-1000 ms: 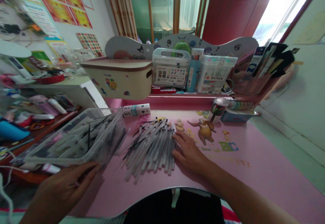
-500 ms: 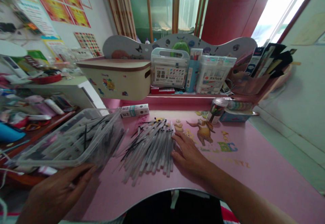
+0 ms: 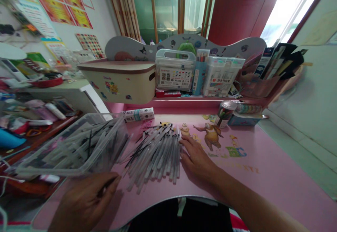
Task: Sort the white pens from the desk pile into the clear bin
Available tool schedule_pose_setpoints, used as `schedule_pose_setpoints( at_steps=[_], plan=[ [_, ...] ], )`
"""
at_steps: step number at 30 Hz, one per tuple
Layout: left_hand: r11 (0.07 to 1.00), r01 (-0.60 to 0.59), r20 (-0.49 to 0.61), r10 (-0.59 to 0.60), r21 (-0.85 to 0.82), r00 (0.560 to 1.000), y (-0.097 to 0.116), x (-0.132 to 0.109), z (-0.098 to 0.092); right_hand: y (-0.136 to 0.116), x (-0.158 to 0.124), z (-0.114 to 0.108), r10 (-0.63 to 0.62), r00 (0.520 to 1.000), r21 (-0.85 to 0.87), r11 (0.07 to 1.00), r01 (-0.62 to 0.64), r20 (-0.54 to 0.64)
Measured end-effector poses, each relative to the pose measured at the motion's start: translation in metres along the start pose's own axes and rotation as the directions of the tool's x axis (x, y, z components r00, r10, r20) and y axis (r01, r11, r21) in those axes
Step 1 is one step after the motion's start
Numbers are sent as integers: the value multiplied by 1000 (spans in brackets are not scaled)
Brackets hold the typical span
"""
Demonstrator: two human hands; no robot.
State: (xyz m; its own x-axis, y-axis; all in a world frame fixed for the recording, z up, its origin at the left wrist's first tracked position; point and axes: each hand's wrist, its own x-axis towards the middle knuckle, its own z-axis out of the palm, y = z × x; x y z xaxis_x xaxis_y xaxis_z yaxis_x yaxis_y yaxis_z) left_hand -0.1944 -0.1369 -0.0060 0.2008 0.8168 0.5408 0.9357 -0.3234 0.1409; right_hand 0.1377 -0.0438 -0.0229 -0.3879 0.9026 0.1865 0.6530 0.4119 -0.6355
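A loose pile of slim, clear-grey pens [image 3: 160,154], many with black ends, is fanned out on the pink desk [image 3: 237,193]. My right hand [image 3: 196,158] rests along the pile's right edge, fingers stretched out and thumb apart, touching the outermost pens. Left of the pile and low over the desk is my left hand [image 3: 86,197], its fingers curled and thumb and forefinger tips close together; nothing shows between them. Beyond that hand, a clear plastic bin [image 3: 79,170] holds more of the same pens, some with black parts.
A small white box [image 3: 139,114] lies behind the pile. On the shelf stand a cream lidded box [image 3: 121,84], a clear carry case [image 3: 175,72] and a marker set [image 3: 222,75]. A clear jar [image 3: 225,112] is at the desk's back right. Clutter fills the left side.
My left hand has moved right, from beside the bin's front corner towards the pile's lower left. My right hand stays at the pile's edge, almost unmoved. The pile looks the same.
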Motion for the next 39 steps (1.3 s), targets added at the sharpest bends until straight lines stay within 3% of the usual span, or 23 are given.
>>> schedule_pose_setpoints(
  at_steps=[3,8,12,15,19,21,27,35,39],
  plan=[
    [979,-89,34,97,-185,995,46,33,-4,1,3,1,-12,998,54,998,16,-65],
    [938,-21,205,97,-345,974,92,88,0,6,7,2,-18,984,80,996,32,-176],
    [887,110,336,54,-449,940,110,123,18,12,9,3,4,981,-26,1000,-10,-196],
    [762,240,362,-8,-602,932,118,139,38,13,10,1,8,984,-90,996,-25,-180],
    [541,346,295,-181,-767,938,120,143,61,10,10,-1,30,985,-151,987,-56,-170],
    [496,328,229,-252,-804,940,118,138,69,7,8,-1,35,984,-150,987,-62,-177],
    [669,201,10,-278,-716,961,104,124,77,-2,4,1,-44,990,-104,994,30,-134],
    [688,176,-49,-294,-704,954,97,124,74,-3,0,1,-13,995,-193,981,-6,-98],
    [727,131,-80,-248,-674,965,98,123,72,-6,0,-1,11,999,-278,960,-22,-41]
  ],
)
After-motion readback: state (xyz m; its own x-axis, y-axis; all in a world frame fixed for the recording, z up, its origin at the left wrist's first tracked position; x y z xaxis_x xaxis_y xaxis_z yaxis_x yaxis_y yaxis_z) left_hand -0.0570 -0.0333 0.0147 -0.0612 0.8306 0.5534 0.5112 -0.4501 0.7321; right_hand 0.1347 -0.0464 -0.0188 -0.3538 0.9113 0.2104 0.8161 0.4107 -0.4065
